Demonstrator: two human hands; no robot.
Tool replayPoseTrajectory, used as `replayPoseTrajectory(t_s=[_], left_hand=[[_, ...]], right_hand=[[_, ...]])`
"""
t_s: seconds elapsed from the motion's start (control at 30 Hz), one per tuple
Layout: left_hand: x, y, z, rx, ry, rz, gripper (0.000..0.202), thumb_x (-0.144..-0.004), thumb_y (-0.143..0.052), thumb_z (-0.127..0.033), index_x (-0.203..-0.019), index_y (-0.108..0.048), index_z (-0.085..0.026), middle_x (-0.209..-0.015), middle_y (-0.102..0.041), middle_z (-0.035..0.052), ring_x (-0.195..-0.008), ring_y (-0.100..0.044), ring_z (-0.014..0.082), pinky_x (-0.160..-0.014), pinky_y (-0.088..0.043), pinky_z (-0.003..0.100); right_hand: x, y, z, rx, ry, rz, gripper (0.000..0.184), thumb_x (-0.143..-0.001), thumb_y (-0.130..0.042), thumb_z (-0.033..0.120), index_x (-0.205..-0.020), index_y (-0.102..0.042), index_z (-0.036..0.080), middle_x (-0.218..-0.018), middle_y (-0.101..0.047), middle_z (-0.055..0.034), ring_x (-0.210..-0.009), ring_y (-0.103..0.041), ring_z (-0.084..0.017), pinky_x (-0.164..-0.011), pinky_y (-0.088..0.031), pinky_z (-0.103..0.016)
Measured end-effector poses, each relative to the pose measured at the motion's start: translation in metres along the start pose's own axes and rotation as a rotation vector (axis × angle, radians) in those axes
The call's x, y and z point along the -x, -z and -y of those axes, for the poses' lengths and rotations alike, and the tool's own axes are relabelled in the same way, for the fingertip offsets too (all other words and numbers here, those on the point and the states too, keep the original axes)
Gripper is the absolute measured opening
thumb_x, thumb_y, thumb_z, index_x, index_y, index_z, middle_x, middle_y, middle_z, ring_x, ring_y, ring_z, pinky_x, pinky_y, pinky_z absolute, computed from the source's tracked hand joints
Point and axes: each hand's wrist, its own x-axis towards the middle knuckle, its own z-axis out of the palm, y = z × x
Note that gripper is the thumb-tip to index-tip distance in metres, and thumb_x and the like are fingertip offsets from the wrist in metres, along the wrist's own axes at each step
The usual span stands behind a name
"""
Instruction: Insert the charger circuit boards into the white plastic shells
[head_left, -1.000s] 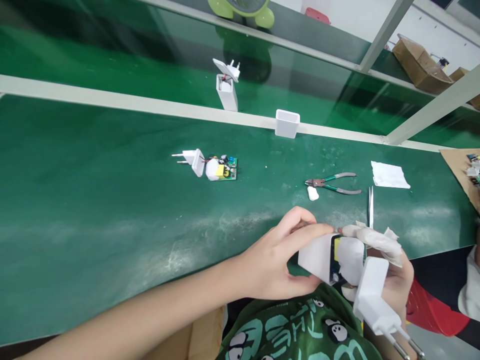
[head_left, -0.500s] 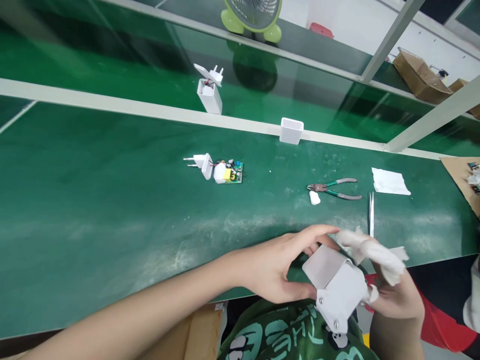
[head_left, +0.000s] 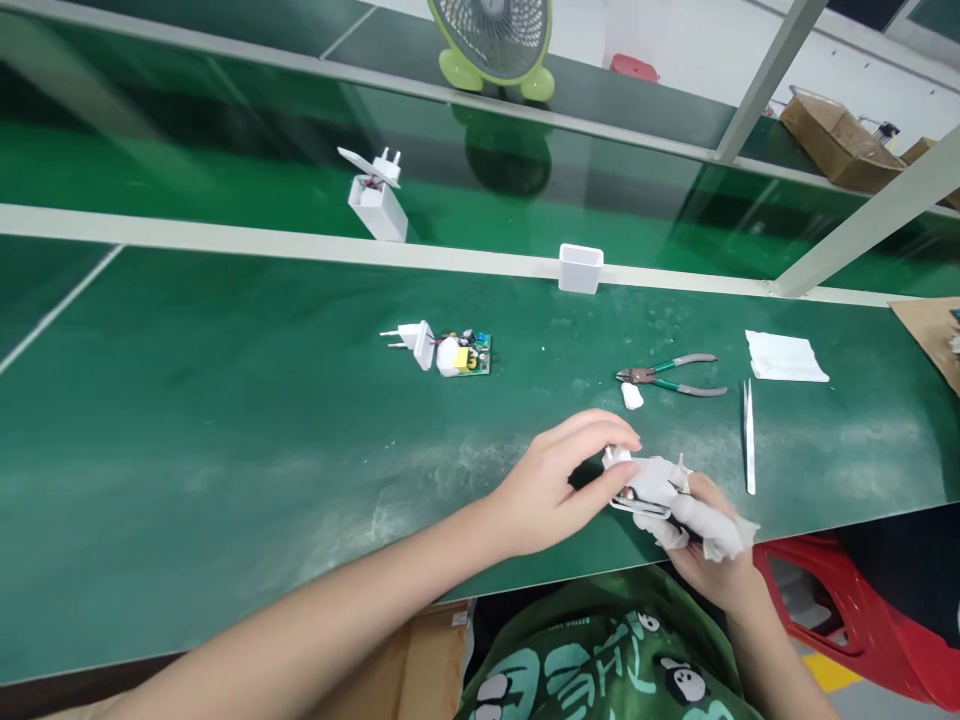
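Observation:
Both my hands hold a white charger just above the near edge of the green bench. My left hand pinches its left end with thumb and fingers. My right hand, with white finger cots on its fingertips, grips the right end from below. The charger lies flat between the hands, and its metal pins show underneath. Another charger plug with a bare circuit board lies on the bench beyond my left hand.
Green-handled pliers, a small white piece, tweezers and a white cloth lie to the right. An empty white shell and an opened charger stand by the rail. A green fan sits behind. A red stool is below.
The plug cap has closed onto the charger shell, and the circuit board is no longer seen. Both hands have moved forward and down to the bench with the charger.

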Motion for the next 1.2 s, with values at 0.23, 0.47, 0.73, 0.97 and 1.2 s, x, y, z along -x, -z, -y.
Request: replayPoseTrajectory(t_s=[0.23, 0.47, 0.73, 0.97, 1.2], left_hand=[[-0.004, 0.000, -0.002, -0.034, 0.021, -0.026, 0.008, -0.095, -0.057, -0.015, -0.091, -0.063, -0.016, -0.093, -0.067, 0.0063, -0.088, -0.064, 0.0144, -0.078, -0.054, 0.026], [0.001, -0.002, -0.002, -0.040, 0.059, -0.022, 0.014, -0.092, -0.063, -0.021, -0.106, -0.061, -0.016, -0.102, -0.064, 0.0074, -0.084, -0.062, 0.0130, -0.075, -0.054, 0.026], [-0.001, 0.002, -0.001, 0.118, 0.099, 0.125, 0.022, -0.096, -0.052, -0.015, -0.117, -0.059, -0.017, -0.112, -0.068, 0.0086, -0.100, -0.067, 0.0159, -0.085, -0.056, 0.028], [0.004, -0.006, -0.003, 0.116, -0.113, 0.110, 0.038, -0.085, -0.076, -0.020, -0.118, -0.056, -0.016, -0.117, -0.066, 0.0132, -0.111, -0.065, 0.0195, -0.096, -0.055, 0.031], [0.005, -0.008, 0.005, 0.100, -0.214, 0.113, 0.040, -0.084, -0.078, -0.029, -0.113, -0.053, -0.017, -0.117, -0.065, 0.0156, -0.110, -0.066, 0.0205, -0.094, -0.057, 0.031]], right_hand=[[0.001, 0.007, -0.001, 0.091, 0.103, 0.048, 0.046, -0.081, -0.053, -0.003, -0.119, -0.060, 0.022, -0.119, -0.058, -0.0149, -0.092, -0.062, -0.024, -0.070, -0.056, -0.034], [0.001, 0.008, -0.003, 0.045, 0.114, 0.115, 0.042, -0.080, -0.048, -0.007, -0.111, -0.060, 0.019, -0.109, -0.056, -0.0141, -0.095, -0.058, -0.024, -0.073, -0.056, -0.036], [0.001, -0.005, -0.005, -0.132, 0.001, -0.024, 0.049, -0.089, -0.060, 0.006, -0.133, -0.044, 0.021, -0.115, -0.060, -0.0148, -0.109, -0.062, -0.025, -0.088, -0.057, -0.041], [0.002, -0.001, -0.002, -0.069, -0.001, 0.025, 0.044, -0.086, -0.056, 0.004, -0.126, -0.051, 0.022, -0.105, -0.060, -0.0110, -0.091, -0.060, -0.024, -0.073, -0.055, -0.035], [-0.005, 0.005, -0.003, 0.061, 0.099, 0.115, 0.043, -0.085, -0.051, -0.001, -0.123, -0.054, 0.020, -0.107, -0.052, -0.0128, -0.085, -0.051, -0.021, -0.067, -0.049, -0.031]])
